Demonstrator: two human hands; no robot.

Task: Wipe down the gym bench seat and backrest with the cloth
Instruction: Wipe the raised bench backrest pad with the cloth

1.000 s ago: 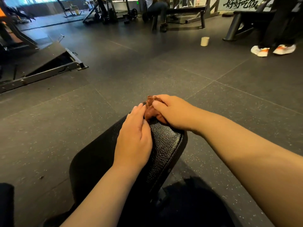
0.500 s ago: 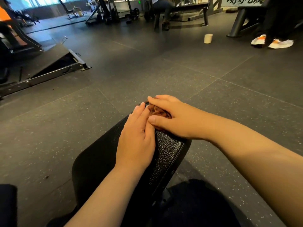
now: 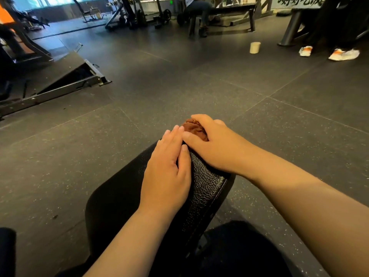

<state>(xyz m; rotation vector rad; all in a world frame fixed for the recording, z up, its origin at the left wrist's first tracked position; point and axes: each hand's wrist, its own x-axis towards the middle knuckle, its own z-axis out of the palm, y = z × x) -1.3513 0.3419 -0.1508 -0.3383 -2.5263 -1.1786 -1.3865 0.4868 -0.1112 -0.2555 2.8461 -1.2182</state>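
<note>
Grips a bunched reddish-brown cloth (image 3: pixel 194 129) with the right hand (image 3: pixel 217 148), thumb and fingers curled around it, at the far tip of the black padded gym bench (image 3: pixel 205 188). Lays the left hand (image 3: pixel 167 176) flat on the pad just beside, fingers straight and pressed together, fingertips reaching the cloth's left edge and the right thumb. Leaves only the cloth's crumpled top showing between thumb and fingers. Well apart on the rubber floor (image 3: pixel 139 100), a pale cup (image 3: pixel 255 47).

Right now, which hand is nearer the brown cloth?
Right. The right hand holds the cloth at the far end of the bench pad; the left hand rests flat on that pad beside it.
</note>
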